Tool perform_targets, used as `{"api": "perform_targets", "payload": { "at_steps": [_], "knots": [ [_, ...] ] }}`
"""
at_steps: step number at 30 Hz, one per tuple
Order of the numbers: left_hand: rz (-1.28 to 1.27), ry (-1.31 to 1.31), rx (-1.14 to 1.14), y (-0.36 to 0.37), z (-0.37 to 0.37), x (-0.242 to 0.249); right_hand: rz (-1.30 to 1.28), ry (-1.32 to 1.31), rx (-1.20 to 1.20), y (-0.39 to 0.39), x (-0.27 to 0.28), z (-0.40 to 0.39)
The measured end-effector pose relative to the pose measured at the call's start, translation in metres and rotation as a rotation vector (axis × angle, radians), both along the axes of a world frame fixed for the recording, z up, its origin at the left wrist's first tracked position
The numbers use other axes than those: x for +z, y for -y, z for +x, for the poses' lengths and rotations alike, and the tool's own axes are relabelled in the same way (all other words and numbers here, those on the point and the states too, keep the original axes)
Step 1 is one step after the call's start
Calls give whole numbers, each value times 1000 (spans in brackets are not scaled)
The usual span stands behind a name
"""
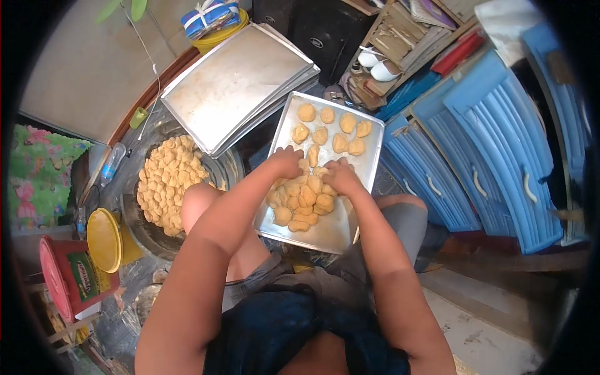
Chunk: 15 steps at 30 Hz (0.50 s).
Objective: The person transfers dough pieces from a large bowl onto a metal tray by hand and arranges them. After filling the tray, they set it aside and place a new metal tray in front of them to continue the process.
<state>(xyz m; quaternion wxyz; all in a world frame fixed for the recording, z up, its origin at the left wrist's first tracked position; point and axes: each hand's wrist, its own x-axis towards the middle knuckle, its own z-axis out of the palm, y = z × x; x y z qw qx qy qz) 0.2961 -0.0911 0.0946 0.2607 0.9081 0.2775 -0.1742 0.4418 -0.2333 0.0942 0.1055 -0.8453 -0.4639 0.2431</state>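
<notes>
A metal baking tray rests across my lap, its far half bearing spaced dough balls and its near half a heap of dough pieces. My left hand reaches over the tray's left side, fingers curled around a dough piece at the heap's far edge. Just to the right, my right hand is bent over another dough piece. The fingertips of both hands are partly hidden by the dough and the hands themselves.
At left, a big round basin holds a large mound of cut dough. Stacked metal trays lean over its far rim. Blue drawers stand at right. A yellow bucket and a red bucket sit at far left.
</notes>
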Motion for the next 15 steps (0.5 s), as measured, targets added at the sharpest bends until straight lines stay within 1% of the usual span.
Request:
{"api": "perform_targets", "payload": {
  "at_steps": [3,6,8,10,11,12,14,15],
  "knots": [
    [-33,-5,-1,14,-3,-10,-125,-210,56,11,-2,2],
    [-86,12,-13,28,-10,-10,-148,-269,112,23,-8,3],
    [-117,25,-26,28,-15,-14,-96,-203,147,27,-9,0],
    [-113,88,32,26,-20,-8,-46,-97,139,29,-2,-3],
    [-120,141,76,26,-22,-7,93,-215,27,30,-1,-2],
    [-115,148,88,24,-23,-3,96,-209,40,27,0,2],
    [-158,251,362,18,-21,4,401,-398,-170,19,-1,9],
    [-70,348,445,18,-21,5,592,-370,-273,14,2,4]
  ]
}}
